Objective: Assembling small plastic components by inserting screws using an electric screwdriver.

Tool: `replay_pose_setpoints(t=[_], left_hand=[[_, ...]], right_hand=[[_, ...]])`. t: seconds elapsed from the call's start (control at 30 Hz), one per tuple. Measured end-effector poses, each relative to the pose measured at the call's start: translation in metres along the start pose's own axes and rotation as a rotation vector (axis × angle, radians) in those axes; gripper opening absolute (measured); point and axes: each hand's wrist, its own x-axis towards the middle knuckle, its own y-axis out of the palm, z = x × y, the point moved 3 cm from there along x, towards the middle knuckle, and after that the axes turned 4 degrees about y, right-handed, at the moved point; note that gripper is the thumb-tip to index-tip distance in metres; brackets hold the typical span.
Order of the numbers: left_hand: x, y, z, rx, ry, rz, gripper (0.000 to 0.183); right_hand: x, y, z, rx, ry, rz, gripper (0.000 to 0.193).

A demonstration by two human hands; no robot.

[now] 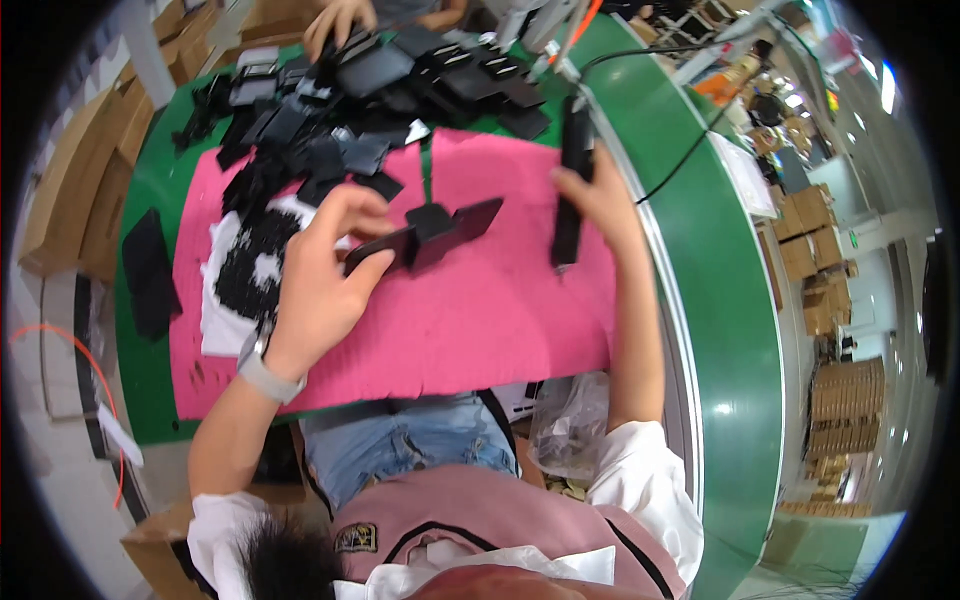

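My left hand [322,275] pinches one end of a flat black plastic bracket [435,238], which has a raised block at its middle and is held tilted above the pink mat [480,330]. To the right, my right hand [605,200] is closed round a black electric screwdriver [572,145], its bit pointing down toward the mat and apart from the bracket. Beside my left wrist, a heap of small black pieces [248,270], too small to name, lies on a white sheet [218,325].
Black plastic parts [370,70] pile up at the far side, where another person's hand [340,22] touches them. A dark flat part [150,270] lies at the left edge of the green table [160,400]. A metal rail [672,330] runs along the right, with a black cable [680,160] above.
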Motion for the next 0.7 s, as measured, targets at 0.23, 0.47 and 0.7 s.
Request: replay_pose_setpoints(t=[0.23, 0.47, 0.7], left_hand=[[-0.014, -0.004, -0.017, 0.204, 0.363, -0.105, 0.025], [-0.002, -0.018, -0.019, 0.108, 0.523, -0.384, 0.06], [-0.012, -0.023, 0.002, -0.392, 0.147, -0.12, 0.063]], right_hand=[[-0.055, 0.027, 0.111, 0.003, -0.692, 0.286, 0.057], [-0.065, 0.045, 0.137, 0.166, -0.639, 0.368, 0.038], [-0.082, 0.066, 0.163, 0.717, -0.507, 0.326, 0.037]])
